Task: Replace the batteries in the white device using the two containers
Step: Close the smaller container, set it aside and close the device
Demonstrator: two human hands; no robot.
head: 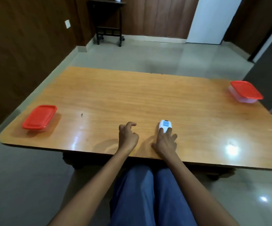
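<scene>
The small white device (165, 125) lies flat on the wooden table (148, 98), near the front edge, a label on its upper face. My right hand (166, 143) rests on the table with its fingertips lying on the device's near end. My left hand (127, 136) hovers just left of it, fingers loosely curled, holding nothing. One clear container with a red lid (40, 117) sits at the table's left edge. A second red-lidded container (246, 91) sits at the far right corner. Both lids are on, so their contents are hidden.
The table is low and glossy, with light glare near the front right. My legs in blue trousers are under its front edge. A dark wooden trolley (109, 22) stands against the far wall, across a tiled floor.
</scene>
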